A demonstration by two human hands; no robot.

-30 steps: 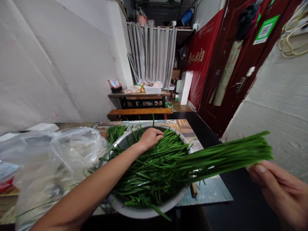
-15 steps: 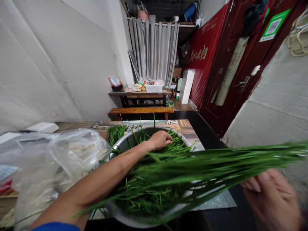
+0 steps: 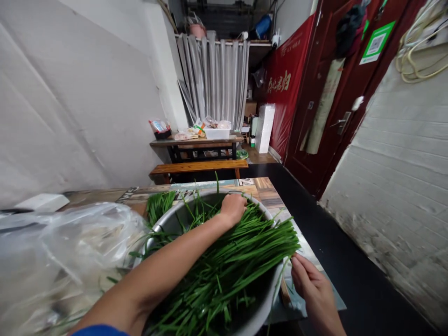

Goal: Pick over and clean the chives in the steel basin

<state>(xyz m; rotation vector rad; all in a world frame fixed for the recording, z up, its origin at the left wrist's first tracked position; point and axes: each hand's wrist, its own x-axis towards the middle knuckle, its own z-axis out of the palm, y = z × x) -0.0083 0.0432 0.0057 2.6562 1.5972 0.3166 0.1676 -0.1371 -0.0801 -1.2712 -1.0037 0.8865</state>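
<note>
Head view, my grip: my right hand [image 3: 315, 287] sits at the near right rim of the metal basin [image 3: 261, 315], fingers loosely curled and pinching at the cut ends of the garlic chives [image 3: 238, 261] — a light hold on a few stalks, not a full fist.
Left hand: my left hand [image 3: 234, 208] reaches across the basin to its far side, knuckles up, fingers bent down into the greens; I cannot tell whether it has closed on a bunch or only presses on them.
Chives, where: piled in the basin, filling it from the near left to the right rim, with stray blades sticking up at the back.
Long axis: the main sheaf runs from low left up to the right, its trimmed ends fanned out just above my right fingertips — so the ends point at my right hand and the leafy lengths trail back under my left forearm.
Nearer hand: right for the cut ends, left for the far loose blades.
Second bunch: a small chive bundle [image 3: 159, 205] lies outside the basin at its far left, on the wooden table [image 3: 266, 189].
Left side: a crumpled clear plastic bag [image 3: 70, 247] crowds right up against the basin.
Edges: the table edge runs close by my right wrist, and the basin's near rim overhangs toward me.
Open room: a dark floor aisle [image 3: 336, 252] to the right — free space for swinging long stalks; the left is hemmed in.
</note>
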